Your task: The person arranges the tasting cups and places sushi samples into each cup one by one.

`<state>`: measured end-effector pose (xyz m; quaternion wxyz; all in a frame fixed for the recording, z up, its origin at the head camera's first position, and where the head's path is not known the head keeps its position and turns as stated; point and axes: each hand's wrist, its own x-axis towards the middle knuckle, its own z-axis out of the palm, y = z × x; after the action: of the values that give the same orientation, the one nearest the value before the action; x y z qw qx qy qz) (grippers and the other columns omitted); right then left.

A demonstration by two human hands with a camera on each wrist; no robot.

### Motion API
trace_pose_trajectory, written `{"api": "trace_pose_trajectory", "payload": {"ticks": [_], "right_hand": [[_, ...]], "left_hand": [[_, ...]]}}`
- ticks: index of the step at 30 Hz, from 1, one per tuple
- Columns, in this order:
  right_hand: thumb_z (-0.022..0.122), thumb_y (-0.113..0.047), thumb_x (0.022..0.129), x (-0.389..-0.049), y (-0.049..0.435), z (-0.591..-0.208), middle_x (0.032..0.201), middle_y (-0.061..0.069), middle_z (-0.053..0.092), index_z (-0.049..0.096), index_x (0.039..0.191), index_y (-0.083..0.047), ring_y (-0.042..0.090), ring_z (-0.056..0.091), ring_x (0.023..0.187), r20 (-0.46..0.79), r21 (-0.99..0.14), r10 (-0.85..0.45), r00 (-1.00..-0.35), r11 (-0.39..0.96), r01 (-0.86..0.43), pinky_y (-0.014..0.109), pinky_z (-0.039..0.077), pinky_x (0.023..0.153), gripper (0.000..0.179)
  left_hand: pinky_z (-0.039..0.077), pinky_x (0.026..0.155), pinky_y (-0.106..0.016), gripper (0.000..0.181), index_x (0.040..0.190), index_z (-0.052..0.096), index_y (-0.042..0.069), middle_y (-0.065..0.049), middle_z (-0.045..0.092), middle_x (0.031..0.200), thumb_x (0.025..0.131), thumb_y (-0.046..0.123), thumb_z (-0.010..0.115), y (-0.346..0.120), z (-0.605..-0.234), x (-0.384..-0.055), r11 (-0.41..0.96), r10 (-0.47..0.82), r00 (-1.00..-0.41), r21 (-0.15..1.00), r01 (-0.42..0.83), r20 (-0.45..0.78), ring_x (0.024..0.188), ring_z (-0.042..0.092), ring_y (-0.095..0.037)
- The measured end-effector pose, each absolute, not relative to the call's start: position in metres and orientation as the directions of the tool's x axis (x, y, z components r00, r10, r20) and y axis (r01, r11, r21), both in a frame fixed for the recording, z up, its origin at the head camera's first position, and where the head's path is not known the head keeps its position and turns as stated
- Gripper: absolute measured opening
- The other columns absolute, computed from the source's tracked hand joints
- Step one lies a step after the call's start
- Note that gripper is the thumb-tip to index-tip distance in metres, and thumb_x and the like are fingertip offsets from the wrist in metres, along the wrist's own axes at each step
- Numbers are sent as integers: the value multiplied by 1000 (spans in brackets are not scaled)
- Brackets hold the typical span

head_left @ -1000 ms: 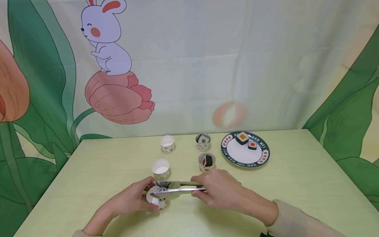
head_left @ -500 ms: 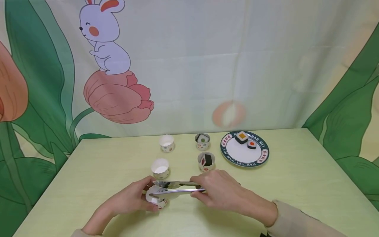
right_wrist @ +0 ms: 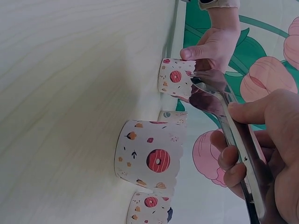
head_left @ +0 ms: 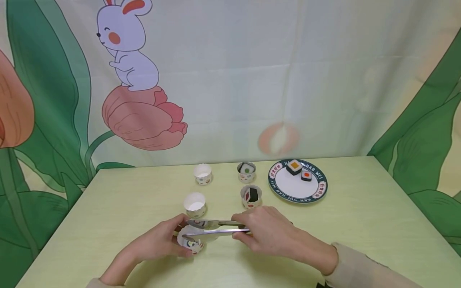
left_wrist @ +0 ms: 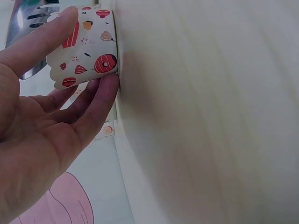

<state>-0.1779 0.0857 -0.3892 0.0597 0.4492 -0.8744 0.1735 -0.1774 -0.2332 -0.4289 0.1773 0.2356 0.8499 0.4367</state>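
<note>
My left hand [head_left: 160, 240] holds a white paper baking cup [left_wrist: 86, 49] between thumb and fingers, low at the table surface. My right hand [head_left: 268, 230] grips metal tongs [right_wrist: 233, 140], whose arms stand a little apart. One slotted tip [left_wrist: 39, 16] shows behind the held cup in the left wrist view. From the head, the tongs' tips overlap the cup's mouth, and a small dark-and-pale patch shows at its near inner side, mostly hidden by the metal. Behind the held cup stands another paper cup [head_left: 195, 205] with a bare inside.
A further bare cup [head_left: 203, 174] stands at the back left. Toy sushi sits in a back cup [head_left: 246, 176] and a middle cup [head_left: 251, 202]. Another cup [right_wrist: 149, 151] stands by the right hand. A blue-rimmed plate [head_left: 288, 188] carries two sushi pieces [head_left: 294, 167].
Both hands, the held cup and the tongs stay almost where they were. The dark-and-pale patch at the cup's mouth now shows lower, against the near inner side.
</note>
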Motion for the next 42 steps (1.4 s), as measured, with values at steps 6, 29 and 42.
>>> {"api": "trace_pose_trajectory", "payload": {"ticks": [6, 29, 42], "right_hand": [[76, -24, 95, -178, 87, -388, 75, -12, 58, 71, 104, -11, 1, 43, 54, 246, -275, -755, -608, 547, -791, 20, 36, 47, 17], [75, -21, 96, -185, 107, -385, 76, -13, 61, 73, 108, -10, 2, 48, 58, 287, -347, -699, -655, 562, -751, 22, 41, 52, 17], [74, -27, 96, -191, 125, -386, 90, -6, 74, 74, 119, -6, 2, 54, 65, 302, -361, -651, -697, 599, -715, 23, 45, 57, 31]], "left_hand": [[55, 84, -29, 64, 129, 53, -1, -8, 62, 115, 79, 14, 91, -233, -430, -178, 505, 558, -825, 826, 250, -91, 106, 57, -28], [51, 100, -38, 66, 128, 51, -3, -14, 58, 122, 77, 6, 91, -242, -426, -176, 448, 587, -807, 857, 256, -66, 117, 56, -38], [54, 95, -46, 55, 121, 52, -10, -11, 59, 112, 77, -7, 85, -248, -424, -181, 536, 509, -858, 807, 249, -74, 108, 59, -34]]}}
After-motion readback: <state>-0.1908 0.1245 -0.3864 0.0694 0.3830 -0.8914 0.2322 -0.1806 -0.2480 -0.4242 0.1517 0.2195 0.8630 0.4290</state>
